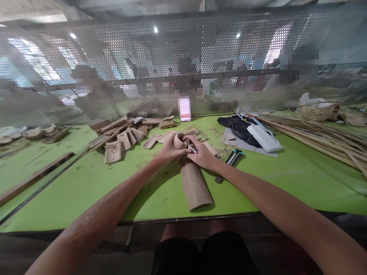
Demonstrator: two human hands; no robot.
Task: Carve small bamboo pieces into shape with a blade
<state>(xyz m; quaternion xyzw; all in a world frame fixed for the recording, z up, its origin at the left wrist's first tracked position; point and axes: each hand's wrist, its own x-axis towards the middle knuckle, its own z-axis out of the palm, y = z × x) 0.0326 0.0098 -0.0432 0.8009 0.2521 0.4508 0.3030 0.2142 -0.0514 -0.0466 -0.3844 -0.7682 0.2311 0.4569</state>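
My left hand [168,151] is closed around a short, round bamboo piece [179,140] above the middle of the table. On its right side, my right hand [203,153] is pinched on a small, thin, whitish-grey piece [192,149] whose kind I cannot make out. The fingers of both hands meet there. Directly below them, a longer curved length of bamboo [196,187] lies with one end towards me. A cutter knife with a teal-and-black handle [235,156] rests to the right, beside my right forearm.
Cut bamboo pieces [124,140] are heaped at the back left of the green table [289,179]. A phone [184,109] stands at the mesh screen [160,57]. At the right lie a white power bank [265,138], black cloth [241,128] and long bamboo strips [312,137]. People sit behind the mesh.
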